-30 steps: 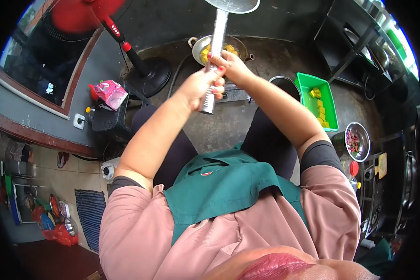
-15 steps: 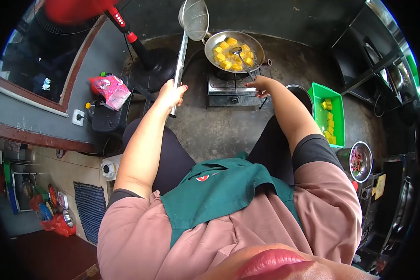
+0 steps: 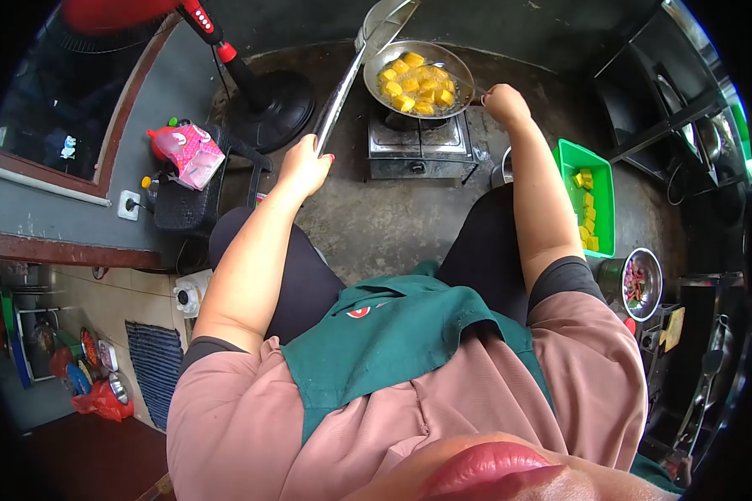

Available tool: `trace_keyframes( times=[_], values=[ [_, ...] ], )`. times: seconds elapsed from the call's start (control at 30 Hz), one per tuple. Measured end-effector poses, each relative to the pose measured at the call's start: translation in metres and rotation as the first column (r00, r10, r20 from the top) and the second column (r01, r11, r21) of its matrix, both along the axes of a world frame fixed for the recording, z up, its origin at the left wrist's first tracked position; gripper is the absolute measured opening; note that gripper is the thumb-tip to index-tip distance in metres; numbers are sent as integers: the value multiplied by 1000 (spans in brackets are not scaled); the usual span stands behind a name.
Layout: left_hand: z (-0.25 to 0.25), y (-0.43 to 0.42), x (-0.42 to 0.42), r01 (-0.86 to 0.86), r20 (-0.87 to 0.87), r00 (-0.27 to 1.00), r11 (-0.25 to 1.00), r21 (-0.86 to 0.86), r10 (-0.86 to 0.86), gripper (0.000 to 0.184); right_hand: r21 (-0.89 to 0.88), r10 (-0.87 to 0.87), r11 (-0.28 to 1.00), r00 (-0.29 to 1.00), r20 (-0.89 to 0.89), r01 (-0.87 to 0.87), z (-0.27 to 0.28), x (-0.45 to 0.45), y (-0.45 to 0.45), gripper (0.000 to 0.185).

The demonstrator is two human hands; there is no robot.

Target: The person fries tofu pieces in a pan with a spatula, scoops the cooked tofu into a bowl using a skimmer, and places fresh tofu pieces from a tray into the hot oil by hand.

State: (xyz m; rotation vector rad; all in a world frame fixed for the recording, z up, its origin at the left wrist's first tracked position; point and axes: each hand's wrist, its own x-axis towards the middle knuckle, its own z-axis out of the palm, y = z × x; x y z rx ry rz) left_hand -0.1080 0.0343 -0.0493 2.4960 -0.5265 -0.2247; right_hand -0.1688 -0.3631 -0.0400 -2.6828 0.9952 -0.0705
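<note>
Clasps a strainer [image 3: 342, 94] by its long handle in the curled left grip [image 3: 307, 169], bowl end farther forward. Holds a spatula [image 3: 461, 74] in the curled right grip [image 3: 507, 104], with yellow pieces [image 3: 403, 103] in the wok [image 3: 373, 82] just left of it.

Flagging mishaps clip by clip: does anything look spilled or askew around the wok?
Nothing stands out: the wok sits on the stove, the yellow cubes lie inside it, and no clear spill shows.
</note>
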Motion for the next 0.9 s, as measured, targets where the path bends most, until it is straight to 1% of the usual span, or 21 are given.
trace_keyframes(
  times=[0.07,0.27,0.47,0.63,0.77,0.87,0.9],
  values=[
    [2,-1,-6,-2,-7,1000,999,37,2,40,-83,6,997,1000,0,-6,8,-8,-3,24],
    [0,-7,-16,7,-18,1000,987,161,-4,37,-45,2,999,1000,-6,-2,11,-22,-12,23],
    [2,-15,-30,16,-27,1000,980,197,-11,37,-27,34,999,999,26,-33,15,-33,-14,23],
    [-3,-17,-34,68,-51,997,979,190,-59,41,-20,47,999,997,56,-46,18,-43,-14,23],
    [3,-18,-39,81,-92,994,975,205,-63,44,-52,39,998,998,55,-36,22,-46,-16,23],
    [0,-19,-37,84,-187,981,988,128,-59,41,-66,48,997,998,38,-45,24,-49,-14,23],
    [1,-19,-37,66,-292,955,996,64,-44,38,-75,44,996,998,33,-42,23,-51,-12,23]
  ],
)
